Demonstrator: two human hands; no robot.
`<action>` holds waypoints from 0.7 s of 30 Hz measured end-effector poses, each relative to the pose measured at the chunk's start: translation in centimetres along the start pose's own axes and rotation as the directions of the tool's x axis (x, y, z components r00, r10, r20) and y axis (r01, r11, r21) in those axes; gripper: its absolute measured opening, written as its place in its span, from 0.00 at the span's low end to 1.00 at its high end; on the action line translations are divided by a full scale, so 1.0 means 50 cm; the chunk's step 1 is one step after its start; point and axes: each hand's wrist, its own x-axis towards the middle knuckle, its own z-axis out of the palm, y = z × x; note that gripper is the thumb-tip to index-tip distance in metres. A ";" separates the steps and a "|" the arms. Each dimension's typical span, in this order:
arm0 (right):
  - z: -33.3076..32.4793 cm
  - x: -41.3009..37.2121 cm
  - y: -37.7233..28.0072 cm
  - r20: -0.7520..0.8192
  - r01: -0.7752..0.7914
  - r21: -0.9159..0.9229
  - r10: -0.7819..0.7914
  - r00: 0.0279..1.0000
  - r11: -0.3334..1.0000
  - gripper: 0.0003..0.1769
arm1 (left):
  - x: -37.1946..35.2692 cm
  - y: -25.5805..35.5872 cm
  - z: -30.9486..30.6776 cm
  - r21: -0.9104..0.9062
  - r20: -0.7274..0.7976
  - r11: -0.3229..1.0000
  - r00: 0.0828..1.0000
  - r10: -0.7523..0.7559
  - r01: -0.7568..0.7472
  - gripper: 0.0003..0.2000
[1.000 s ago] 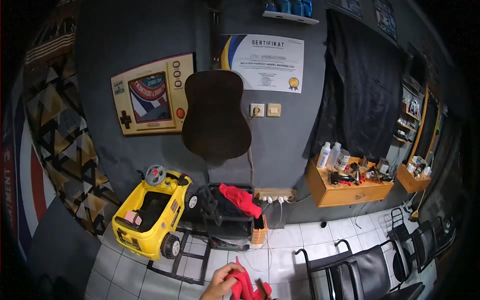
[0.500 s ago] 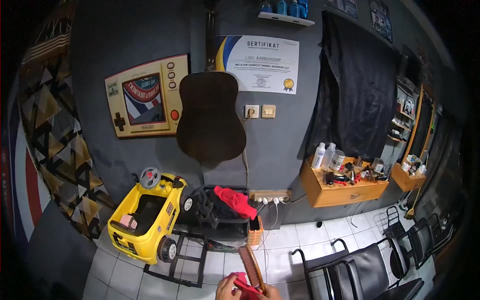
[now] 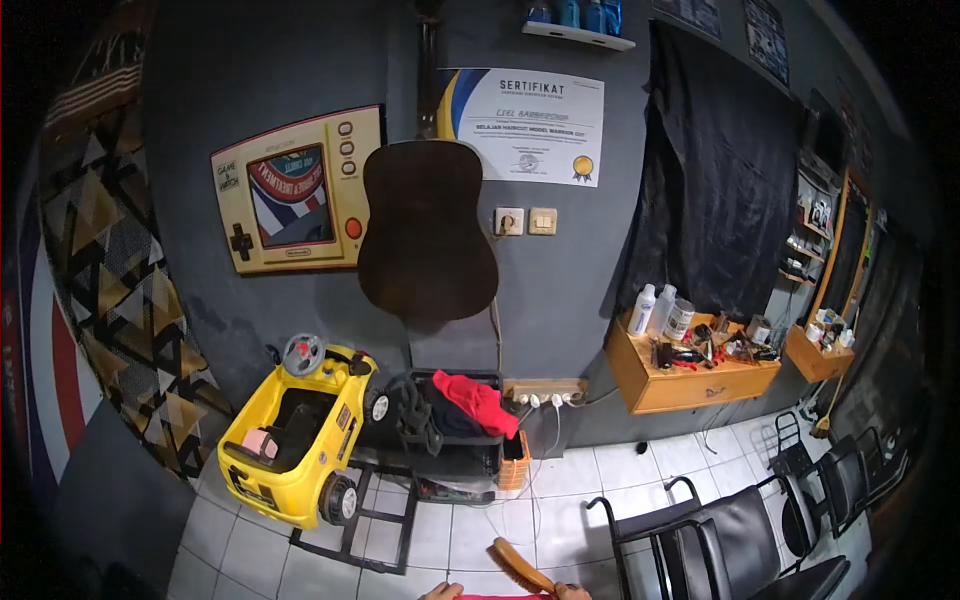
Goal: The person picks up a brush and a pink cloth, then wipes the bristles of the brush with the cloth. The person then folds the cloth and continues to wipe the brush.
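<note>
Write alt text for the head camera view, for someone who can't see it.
At the bottom edge, the person's right hand holds a wooden brush beside the left hand. Beyond, a yellow toy car stands by a grey wall where a dark guitar hangs.

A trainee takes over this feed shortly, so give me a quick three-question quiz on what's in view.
1. True or false: the acoustic guitar hangs right of the certificate.
2. What lies on the black trolley beside the yellow toy car? A) red cloth B) bottles C) comb
3. Fill in: the wooden brush sticks up between the left hand and right hand at the picture's ____ edge.
Key: 1 false; 2 A; 3 bottom.
</note>
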 end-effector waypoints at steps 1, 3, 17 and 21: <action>0.015 -0.003 0.011 -0.037 -0.030 0.019 0.031 0.999 0.999 0.09 | -0.007 -0.014 0.001 -0.010 0.029 1.000 0.999 0.019 -0.019 0.08; 0.026 -0.003 0.017 -0.019 -0.057 0.036 0.058 0.998 0.998 0.10 | -0.019 -0.072 0.016 0.041 0.207 0.998 0.978 0.033 -0.042 0.12; -0.252 0.166 -0.131 -0.717 0.272 0.270 0.004 0.697 0.924 0.17 | 0.236 0.235 -0.196 0.243 -0.446 0.900 0.782 0.436 -0.363 0.23; -0.113 0.133 -0.088 -0.771 0.271 0.170 -0.043 0.635 0.947 0.17 | 0.174 0.127 -0.068 0.338 -0.400 0.852 0.758 0.515 -0.401 0.23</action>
